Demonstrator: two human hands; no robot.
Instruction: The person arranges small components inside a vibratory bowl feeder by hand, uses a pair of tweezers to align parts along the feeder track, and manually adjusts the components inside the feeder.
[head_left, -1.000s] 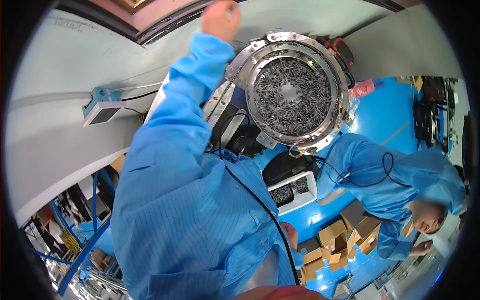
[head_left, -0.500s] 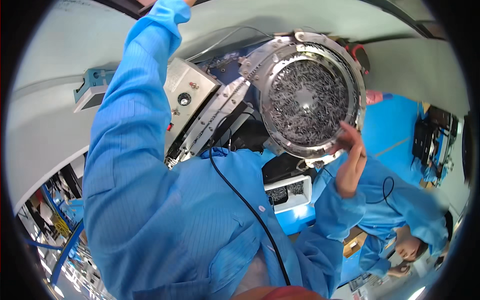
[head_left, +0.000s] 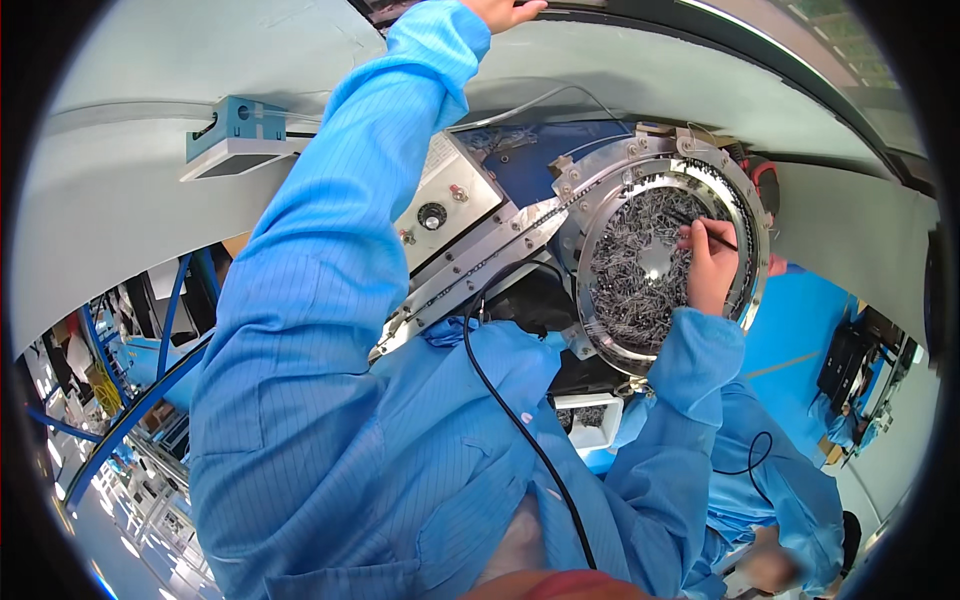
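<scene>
A round metal feeder bowl (head_left: 590, 290) holds a mass of small dark metal pieces (head_left: 637, 270). My right hand (head_left: 712, 268) is over the bowl's right side, fingers closed round a thin dark stick-like tool (head_left: 720, 239), possibly tweezers. The tool's tip lies among the pieces and is too small to make out. At the top edge of the picture, my left hand (head_left: 503, 12) rests against a dark frame with a finger stretched out. Part of that hand is cut off, and nothing shows in it.
Left of the bowl run a metal track (head_left: 480, 255) and a control box (head_left: 440, 205) with a knob. A white tray (head_left: 600, 432) stands below the bowl. A blue-and-white device (head_left: 235, 140) hangs on the left. Another person in blue (head_left: 780, 480) is at lower right.
My view has shifted, so the bowl appears lower and further right. My right hand has moved from the bowl's lower right rim to over the pieces, where a thin dark tool now shows in it.
</scene>
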